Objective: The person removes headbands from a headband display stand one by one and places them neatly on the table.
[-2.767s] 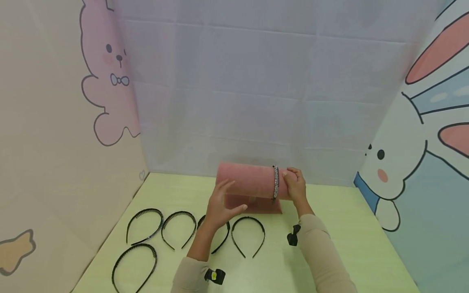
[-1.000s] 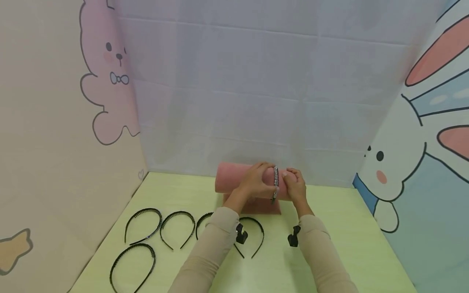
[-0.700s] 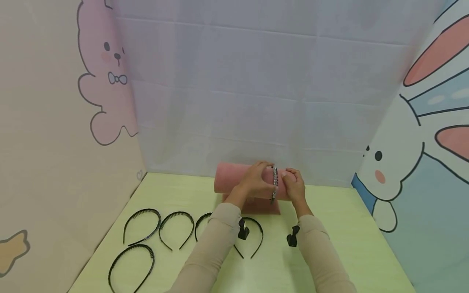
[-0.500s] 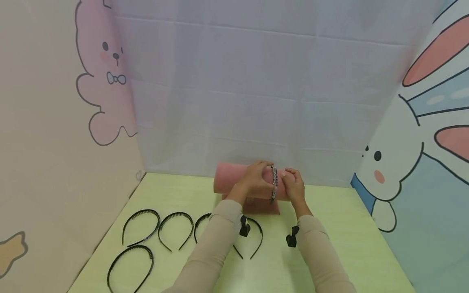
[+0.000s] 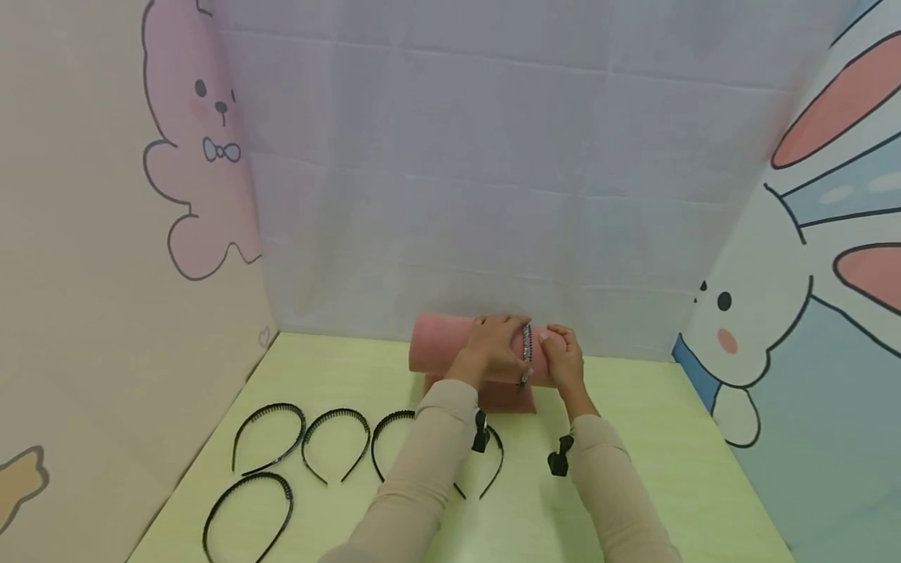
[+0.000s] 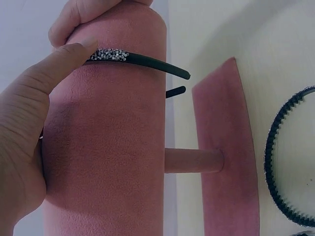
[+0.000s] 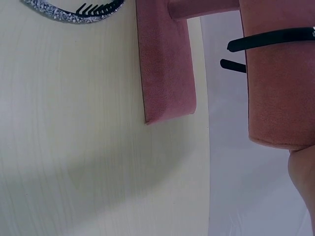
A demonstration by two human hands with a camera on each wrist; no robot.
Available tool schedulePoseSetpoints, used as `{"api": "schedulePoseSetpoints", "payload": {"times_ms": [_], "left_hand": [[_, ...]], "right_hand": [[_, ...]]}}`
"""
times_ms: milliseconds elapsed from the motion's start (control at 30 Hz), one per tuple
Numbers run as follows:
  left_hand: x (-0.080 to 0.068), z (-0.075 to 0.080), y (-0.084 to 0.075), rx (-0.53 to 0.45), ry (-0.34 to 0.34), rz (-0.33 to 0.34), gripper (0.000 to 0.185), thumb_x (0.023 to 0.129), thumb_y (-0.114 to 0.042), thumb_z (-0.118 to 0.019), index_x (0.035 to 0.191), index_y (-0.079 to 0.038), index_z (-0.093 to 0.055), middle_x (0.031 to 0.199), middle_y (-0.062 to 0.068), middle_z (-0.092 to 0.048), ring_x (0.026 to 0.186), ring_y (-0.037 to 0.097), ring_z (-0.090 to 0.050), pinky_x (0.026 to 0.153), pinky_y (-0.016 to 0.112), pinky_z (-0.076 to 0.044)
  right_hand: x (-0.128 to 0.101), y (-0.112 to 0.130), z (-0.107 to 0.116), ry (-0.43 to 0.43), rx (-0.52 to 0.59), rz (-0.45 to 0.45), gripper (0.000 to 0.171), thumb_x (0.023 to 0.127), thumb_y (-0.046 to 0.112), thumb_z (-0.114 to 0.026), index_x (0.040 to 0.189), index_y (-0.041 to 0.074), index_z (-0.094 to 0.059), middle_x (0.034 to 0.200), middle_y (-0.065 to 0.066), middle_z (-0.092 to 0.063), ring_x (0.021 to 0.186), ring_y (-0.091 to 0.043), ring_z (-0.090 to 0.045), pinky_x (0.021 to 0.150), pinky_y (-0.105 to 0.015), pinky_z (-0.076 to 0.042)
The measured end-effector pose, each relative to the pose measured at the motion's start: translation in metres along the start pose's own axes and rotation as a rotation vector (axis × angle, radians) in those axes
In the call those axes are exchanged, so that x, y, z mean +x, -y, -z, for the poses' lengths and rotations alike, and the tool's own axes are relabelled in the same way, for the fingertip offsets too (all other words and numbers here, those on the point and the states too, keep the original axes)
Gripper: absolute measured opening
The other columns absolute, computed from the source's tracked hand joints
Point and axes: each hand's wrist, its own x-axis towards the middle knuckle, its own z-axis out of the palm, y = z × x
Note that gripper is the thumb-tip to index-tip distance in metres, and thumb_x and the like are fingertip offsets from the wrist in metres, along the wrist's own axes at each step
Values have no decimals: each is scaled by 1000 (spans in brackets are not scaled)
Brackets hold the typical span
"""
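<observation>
A pink velvety headband display roll [image 5: 435,344] lies level on its post above a flat pink base [image 5: 510,400]. Near its right end a black toothed headband with sparkling stones [image 5: 526,344] straddles it; both tips [image 6: 177,73] poke out below the roll. My left hand [image 5: 491,348] reaches over the roll and grips this headband, thumb on the stones in front and fingertips at its top. My right hand [image 5: 565,361] holds the roll's right end, thumb on the front. In the right wrist view only a little of that hand [image 7: 302,172] shows.
Several black headbands lie on the pale table [image 5: 633,438]: a lower left one [image 5: 288,500], others in a row, such as the far left one [image 5: 304,430]. My left sleeve [image 5: 415,469] covers parts of two. A white cloth wall [image 5: 493,195] stands close behind the roll.
My left hand, earlier spread before the roll's left part, has moved right and taken hold of the headband. The headband's lower end has shifted slightly left. The right hand keeps its hold.
</observation>
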Motion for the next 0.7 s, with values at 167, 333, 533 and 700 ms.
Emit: {"api": "schedulePoseSetpoints", "payload": {"times_ms": [167,333,533,700], "left_hand": [[1,0,-1,58,27,20,94,67,-64,-69,146,-31,-28,142,-2,-38,129,18,-32,105,42,-20],[2,0,-1,83,13,26,95,66,-65,-69,146,-32,-29,142,-3,-37,129,18,-32,104,42,-21],[-2,-5,-2,90,14,18,97,66,-66,-68,147,-31,-27,142,-3,-37,129,18,-31,105,41,-20],[-4,-6,0,83,-1,13,97,67,-63,-70,147,-29,-26,142,-3,-37,129,18,-31,106,39,-19]], "right_hand": [[-1,2,0,21,3,15,36,89,36,-61,119,16,-55,122,-10,-53,99,-26,-50,82,-40,-42],[-1,3,0,20,-11,34,38,88,37,-61,119,16,-55,121,-11,-54,100,-27,-50,83,-41,-41],[-3,1,1,11,-20,23,38,88,37,-60,119,15,-55,124,-11,-53,102,-27,-49,83,-42,-41],[-4,3,2,17,-16,10,37,88,35,-60,119,16,-54,125,-12,-52,101,-28,-48,81,-42,-41]]}}
